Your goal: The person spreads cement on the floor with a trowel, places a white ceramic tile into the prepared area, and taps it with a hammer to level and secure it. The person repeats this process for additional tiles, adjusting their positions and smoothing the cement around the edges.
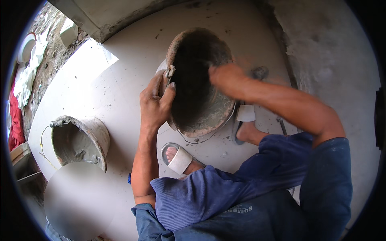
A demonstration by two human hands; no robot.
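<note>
A large mortar-crusted bucket (203, 130) tilts in front of me, its mouth facing me and its inside dark. My left hand (157, 98) grips its left rim by the handle lug, thumb over the edge. At the right side of the mouth, my right hand (227, 80) is curled like a fist and smeared by motion. Whatever it may hold is lost in the blur and the dark interior. A thin wire handle (209, 140) hangs below the near rim. Grey residue coats the bucket's inner wall.
A second bucket (98, 134) with wet grey mortar (76, 144) lies tilted at left. My sandalled feet (181, 160) flank the large bucket's near side. A dark rounded object (259, 72) is beyond my right forearm. A concrete wall edge (100, 24) stands at far left; rubble (52, 60) lies outside.
</note>
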